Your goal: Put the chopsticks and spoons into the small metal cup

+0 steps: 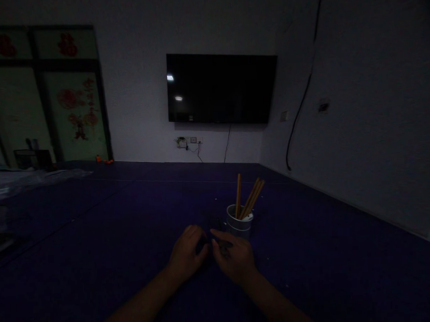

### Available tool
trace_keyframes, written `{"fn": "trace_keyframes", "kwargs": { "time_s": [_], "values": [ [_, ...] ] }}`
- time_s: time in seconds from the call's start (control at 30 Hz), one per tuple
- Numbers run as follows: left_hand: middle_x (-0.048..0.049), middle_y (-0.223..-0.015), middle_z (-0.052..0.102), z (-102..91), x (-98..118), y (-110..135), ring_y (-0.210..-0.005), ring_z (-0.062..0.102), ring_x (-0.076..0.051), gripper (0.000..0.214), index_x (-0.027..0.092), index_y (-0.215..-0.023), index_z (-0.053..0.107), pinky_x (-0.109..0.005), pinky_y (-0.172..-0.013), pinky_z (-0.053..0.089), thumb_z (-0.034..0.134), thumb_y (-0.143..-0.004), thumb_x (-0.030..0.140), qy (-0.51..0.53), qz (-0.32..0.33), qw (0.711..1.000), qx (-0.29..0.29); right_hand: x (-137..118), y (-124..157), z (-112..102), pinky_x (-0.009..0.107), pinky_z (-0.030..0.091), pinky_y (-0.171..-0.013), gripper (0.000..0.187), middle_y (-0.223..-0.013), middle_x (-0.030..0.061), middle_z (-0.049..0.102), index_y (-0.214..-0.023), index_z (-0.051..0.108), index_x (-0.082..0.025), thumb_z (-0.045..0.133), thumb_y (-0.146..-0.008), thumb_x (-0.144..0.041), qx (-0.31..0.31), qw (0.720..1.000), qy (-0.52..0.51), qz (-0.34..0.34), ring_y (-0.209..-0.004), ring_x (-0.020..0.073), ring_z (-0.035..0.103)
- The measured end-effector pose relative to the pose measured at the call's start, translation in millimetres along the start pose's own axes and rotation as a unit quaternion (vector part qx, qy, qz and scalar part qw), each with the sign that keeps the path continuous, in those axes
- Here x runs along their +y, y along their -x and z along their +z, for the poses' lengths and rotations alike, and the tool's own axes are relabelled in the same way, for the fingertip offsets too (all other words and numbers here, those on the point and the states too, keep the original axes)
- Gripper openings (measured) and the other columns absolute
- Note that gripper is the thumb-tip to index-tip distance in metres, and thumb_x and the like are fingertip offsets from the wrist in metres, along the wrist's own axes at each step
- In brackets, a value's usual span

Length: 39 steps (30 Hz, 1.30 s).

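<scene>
The scene is very dark. My left hand (186,257) and my right hand (234,257) rest close together on a dark blue surface (97,242), fingers curled toward each other around a small dark object (218,246) that I cannot make out. Just beyond my right hand stands a white cup (239,222) holding several wooden chopsticks (248,200) that lean to the right.
A black wall-mounted television (221,88) hangs ahead above a wall socket with cables (189,142). Crumpled clear plastic (27,181) lies at the far left. Glass doors with red decorations (75,110) stand on the left. A white wall (370,125) borders the right side.
</scene>
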<state>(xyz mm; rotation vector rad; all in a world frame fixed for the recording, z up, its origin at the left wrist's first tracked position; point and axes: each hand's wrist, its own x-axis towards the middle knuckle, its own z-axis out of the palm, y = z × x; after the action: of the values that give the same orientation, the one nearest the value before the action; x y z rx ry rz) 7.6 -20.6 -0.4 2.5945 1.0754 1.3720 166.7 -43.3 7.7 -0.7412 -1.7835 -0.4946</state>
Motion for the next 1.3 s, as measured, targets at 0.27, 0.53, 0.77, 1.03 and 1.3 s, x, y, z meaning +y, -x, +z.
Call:
{"fn": "trace_keyframes", "kwargs": {
  "time_s": [0.27, 0.53, 0.77, 1.03, 1.3],
  "values": [
    [-0.0064, -0.092, 0.063, 1.5, -1, 2, -0.087, 0.059, -0.019, 0.014, 0.019, -0.095, 0.056, -0.033, -0.078, 0.049, 0.049, -0.083, 0.022, 0.046, -0.031, 0.998, -0.010, -1, 1, 0, 0.025, 0.054, -0.062, 0.022, -0.085, 0.0060, 0.073, -0.098, 0.065, -0.019, 0.045, -0.088, -0.022, -0.010, 1.000, -0.007, 0.015, -0.069, 0.0155, 0.069],
    [-0.0094, -0.103, 0.064, -0.4, -1, 2, -0.097, 0.060, -0.019, 0.025, 0.018, -0.107, 0.056, -0.035, -0.085, 0.050, 0.045, -0.084, 0.020, 0.057, -0.035, 0.998, -0.014, -2, -1, 0, 0.023, 0.051, -0.056, 0.018, -0.074, 0.0029, 0.071, -0.091, 0.064, -0.019, 0.048, -0.090, -0.027, -0.019, 0.998, -0.049, 0.026, -0.058, 0.0133, 0.066],
    [-0.0106, -0.110, 0.064, -0.2, -4, 3, -0.103, 0.059, -0.021, 0.030, 0.019, -0.113, 0.056, -0.038, -0.089, 0.049, 0.045, -0.085, 0.022, 0.028, -0.041, 0.999, -0.016, -1, 2, 0, 0.024, 0.050, -0.058, 0.021, -0.075, 0.0036, 0.071, -0.086, 0.064, -0.019, 0.048, -0.091, -0.032, -0.028, 0.999, -0.024, 0.020, -0.062, 0.0137, 0.067],
    [-0.0085, -0.106, 0.066, 4.4, -11, 5, -0.100, 0.060, -0.020, 0.036, 0.020, -0.111, 0.057, -0.037, -0.088, 0.049, 0.045, -0.079, 0.011, 0.022, -0.027, 0.999, -0.042, -1, 2, -2, 0.024, 0.050, -0.057, 0.021, -0.071, 0.0026, 0.070, -0.084, 0.064, -0.020, 0.049, -0.090, -0.033, -0.031, 0.998, -0.038, 0.025, -0.060, 0.0137, 0.066],
    [-0.0080, -0.104, 0.068, 6.5, -16, 6, -0.097, 0.062, -0.020, 0.042, 0.021, -0.112, 0.058, -0.037, -0.086, 0.049, 0.045, -0.075, 0.007, -0.012, -0.012, 0.999, -0.039, -5, -1, -3, 0.024, 0.048, -0.056, 0.023, -0.069, 0.0034, 0.069, -0.081, 0.064, -0.020, 0.048, -0.091, -0.033, -0.019, 0.999, -0.033, 0.023, -0.057, 0.0136, 0.064]
  ]
}}
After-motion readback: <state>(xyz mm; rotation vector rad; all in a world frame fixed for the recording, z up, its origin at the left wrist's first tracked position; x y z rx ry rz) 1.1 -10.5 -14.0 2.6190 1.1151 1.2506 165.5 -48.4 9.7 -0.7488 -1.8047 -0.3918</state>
